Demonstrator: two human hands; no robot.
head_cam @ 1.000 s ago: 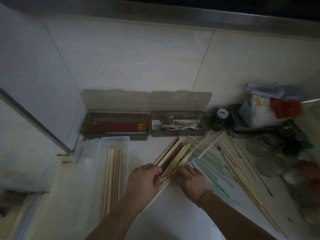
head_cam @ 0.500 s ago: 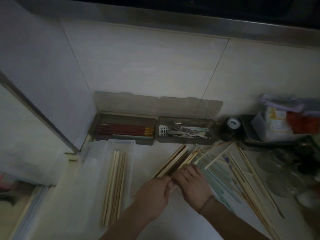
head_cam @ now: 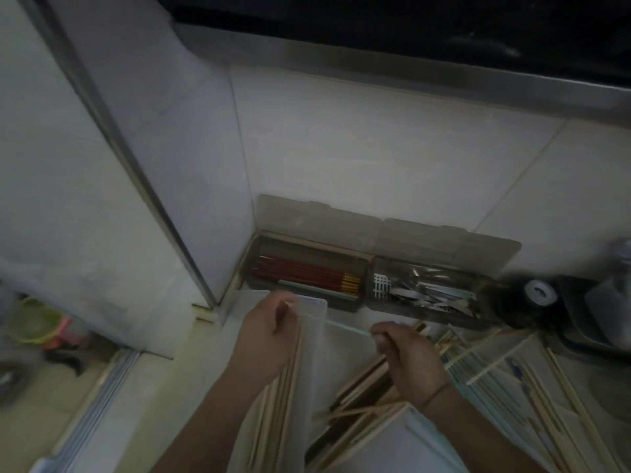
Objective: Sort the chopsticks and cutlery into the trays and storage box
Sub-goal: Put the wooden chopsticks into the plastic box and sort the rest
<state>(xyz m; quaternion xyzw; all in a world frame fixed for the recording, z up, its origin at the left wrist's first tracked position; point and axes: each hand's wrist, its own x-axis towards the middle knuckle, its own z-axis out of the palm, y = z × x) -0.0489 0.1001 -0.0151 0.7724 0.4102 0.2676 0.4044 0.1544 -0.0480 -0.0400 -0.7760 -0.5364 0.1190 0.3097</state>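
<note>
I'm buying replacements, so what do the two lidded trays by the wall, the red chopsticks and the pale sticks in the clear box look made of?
Two lidded trays: likely smoky translucent plastic, since their contents show through the walls. Red chopsticks: dark red with yellow tips, lacquered wood or plastic; cannot tell which. Pale sticks: matte tan, probably bamboo or wood. Clear box: clear, faintly frosted plastic.

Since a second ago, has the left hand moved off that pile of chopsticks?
Yes. The left hand has gone left and back toward the smoky tray of red chopsticks, now over the clear storage box.
</note>
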